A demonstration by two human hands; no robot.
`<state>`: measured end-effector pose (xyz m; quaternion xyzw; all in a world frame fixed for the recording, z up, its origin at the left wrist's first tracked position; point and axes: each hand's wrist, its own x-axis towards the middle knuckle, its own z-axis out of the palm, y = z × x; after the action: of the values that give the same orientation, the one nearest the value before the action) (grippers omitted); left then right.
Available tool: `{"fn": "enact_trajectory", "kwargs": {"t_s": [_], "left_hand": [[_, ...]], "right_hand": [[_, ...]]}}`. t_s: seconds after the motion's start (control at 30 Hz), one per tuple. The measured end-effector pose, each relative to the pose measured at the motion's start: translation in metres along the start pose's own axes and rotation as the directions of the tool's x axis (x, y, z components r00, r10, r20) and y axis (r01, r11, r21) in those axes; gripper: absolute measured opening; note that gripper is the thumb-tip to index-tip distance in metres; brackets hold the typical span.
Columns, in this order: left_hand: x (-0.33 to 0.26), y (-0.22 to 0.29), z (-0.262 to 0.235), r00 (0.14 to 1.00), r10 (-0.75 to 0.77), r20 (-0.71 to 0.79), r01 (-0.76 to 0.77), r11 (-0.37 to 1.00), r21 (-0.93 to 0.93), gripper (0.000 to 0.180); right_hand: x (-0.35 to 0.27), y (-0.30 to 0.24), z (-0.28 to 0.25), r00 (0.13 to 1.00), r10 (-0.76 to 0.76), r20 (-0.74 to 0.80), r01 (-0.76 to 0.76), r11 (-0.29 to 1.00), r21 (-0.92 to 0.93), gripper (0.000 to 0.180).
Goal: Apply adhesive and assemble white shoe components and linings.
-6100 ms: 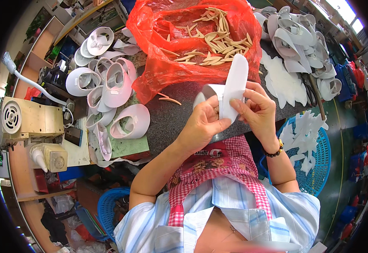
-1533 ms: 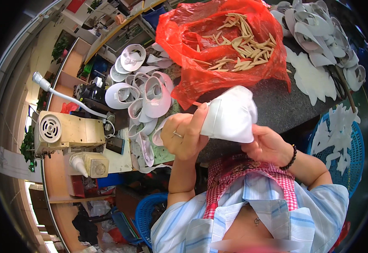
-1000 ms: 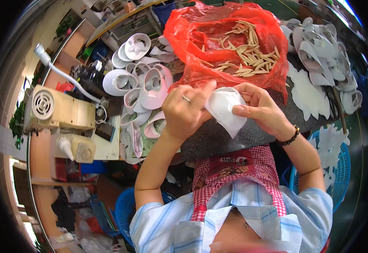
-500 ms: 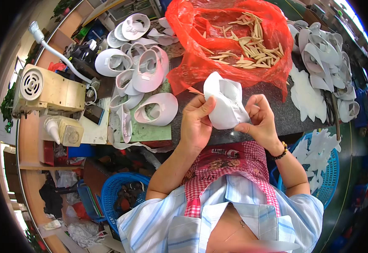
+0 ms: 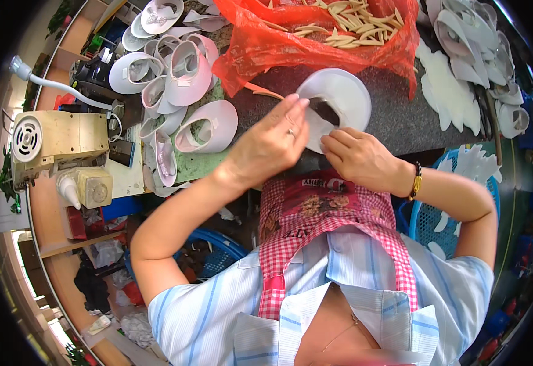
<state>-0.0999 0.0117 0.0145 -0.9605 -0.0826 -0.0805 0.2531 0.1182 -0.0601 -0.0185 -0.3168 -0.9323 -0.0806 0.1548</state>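
Above the near edge of the dark tabletop point(image 5: 394, 131) I hold a white shoe upper point(image 5: 350, 94), its rounded front turned away from me and its opening between my hands. My left hand point(image 5: 272, 141) is closed, with its fingertips pinched at the upper's left edge by the opening. My right hand point(image 5: 362, 157) has its fingers curled over the near right edge of the same upper. Its thumb is mostly hidden. Just beyond my left fingers lies a thin orange-handled tool point(image 5: 263, 91).
An open red plastic bag point(image 5: 248, 55) of beige curved strips lies at the back. White and pinkish shoe uppers point(image 5: 207, 127) stand at left, beside a cream machine point(image 5: 59, 140). White cut pieces point(image 5: 446, 91) and more uppers point(image 5: 461, 39) lie at right. Blue baskets point(image 5: 425, 210) flank me.
The upper has turned in my hands and now shows its rounded front and opening. My left hand has moved over its left edge, my right hand to its near edge. The view has shifted.
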Motion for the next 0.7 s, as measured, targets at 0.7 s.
{"fn": "enact_trajectory", "kwargs": {"t_s": [0.7], "left_hand": [[-0.077, 0.086, 0.012, 0.939, -0.343, -0.018, 0.343, 0.939, -0.012, 0.013]], "right_hand": [[0.009, -0.031, 0.034, 0.999, 0.037, -0.01, -0.035, 0.985, 0.167, 0.025]]}}
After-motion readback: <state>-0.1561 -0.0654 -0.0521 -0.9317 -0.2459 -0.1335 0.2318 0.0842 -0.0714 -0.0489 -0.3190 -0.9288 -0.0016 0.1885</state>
